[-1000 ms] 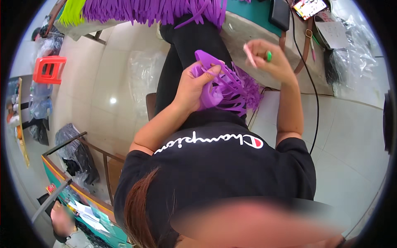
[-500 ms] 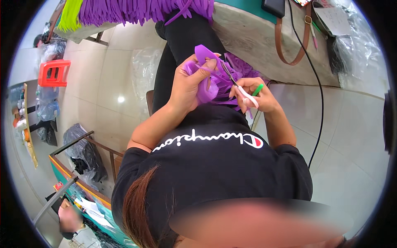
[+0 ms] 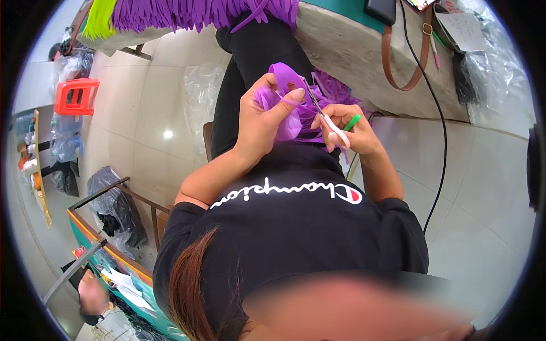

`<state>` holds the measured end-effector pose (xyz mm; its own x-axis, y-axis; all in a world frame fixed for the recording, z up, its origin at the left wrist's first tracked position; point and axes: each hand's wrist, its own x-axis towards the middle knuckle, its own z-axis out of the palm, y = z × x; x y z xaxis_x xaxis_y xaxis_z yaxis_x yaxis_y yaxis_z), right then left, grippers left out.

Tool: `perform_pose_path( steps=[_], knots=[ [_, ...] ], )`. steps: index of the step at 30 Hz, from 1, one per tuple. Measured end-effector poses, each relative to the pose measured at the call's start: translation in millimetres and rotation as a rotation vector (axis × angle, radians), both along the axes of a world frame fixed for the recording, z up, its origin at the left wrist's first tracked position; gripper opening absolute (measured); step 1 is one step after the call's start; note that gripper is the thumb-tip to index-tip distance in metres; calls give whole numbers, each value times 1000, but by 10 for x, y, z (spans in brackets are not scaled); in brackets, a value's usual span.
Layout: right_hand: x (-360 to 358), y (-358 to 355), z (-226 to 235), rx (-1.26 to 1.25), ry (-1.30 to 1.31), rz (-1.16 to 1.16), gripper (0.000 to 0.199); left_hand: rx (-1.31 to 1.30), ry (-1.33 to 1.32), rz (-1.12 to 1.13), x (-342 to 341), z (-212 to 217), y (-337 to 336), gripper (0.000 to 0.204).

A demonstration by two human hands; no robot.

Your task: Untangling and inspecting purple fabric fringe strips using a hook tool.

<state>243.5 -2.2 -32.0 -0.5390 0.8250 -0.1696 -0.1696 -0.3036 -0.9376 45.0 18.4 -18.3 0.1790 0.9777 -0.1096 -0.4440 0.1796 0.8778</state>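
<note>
My left hand (image 3: 263, 116) is closed on a translucent purple ribbon (image 3: 289, 75), thumb on top; one loop stands above the fingers and more hangs below them. Closed around the pinkish-white handle of a pair of scissors (image 3: 335, 132) is my right hand (image 3: 359, 132). The scissors' narrow blades point up and away, touching or close beside the purple ribbon; I cannot tell whether they are apart. A green piece (image 3: 352, 123) sticks out by the right fingers, perhaps the other handle. A heap of purple strips (image 3: 330, 91) lies beyond, over my lap.
Purple fringe (image 3: 187, 12) and lime-green fringe (image 3: 100, 20) hang over the far table edge. At the right, a brown strap (image 3: 388, 65) and a black cable (image 3: 442, 122) hang from a cloth-covered table (image 3: 335, 51). A red stool (image 3: 77, 96) stands left. Another person (image 3: 94, 292) is at lower left.
My left thumb has shifted slightly over the purple ribbon. My right hand and the scissors have moved a little up and left, with the blades steeper against the ribbon.
</note>
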Motion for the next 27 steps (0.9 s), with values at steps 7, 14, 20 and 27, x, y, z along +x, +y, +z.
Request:
perform_pose_path(
  steps=[7,14,20,27],
  knots=[
    [38,-32,23,-33,-40,-8,39,4,5,-3,3,14,-28,19],
    [210,140,1,251,-103,-399,32,57,8,-49,15,54,-34,29],
    [-240,553,311,178,-110,-349,37,156,102,-127,43,97,-19,40],
    [-707,1032,1077,354,33,-313,28,210,11,-3,-131,116,107,69]
  ],
)
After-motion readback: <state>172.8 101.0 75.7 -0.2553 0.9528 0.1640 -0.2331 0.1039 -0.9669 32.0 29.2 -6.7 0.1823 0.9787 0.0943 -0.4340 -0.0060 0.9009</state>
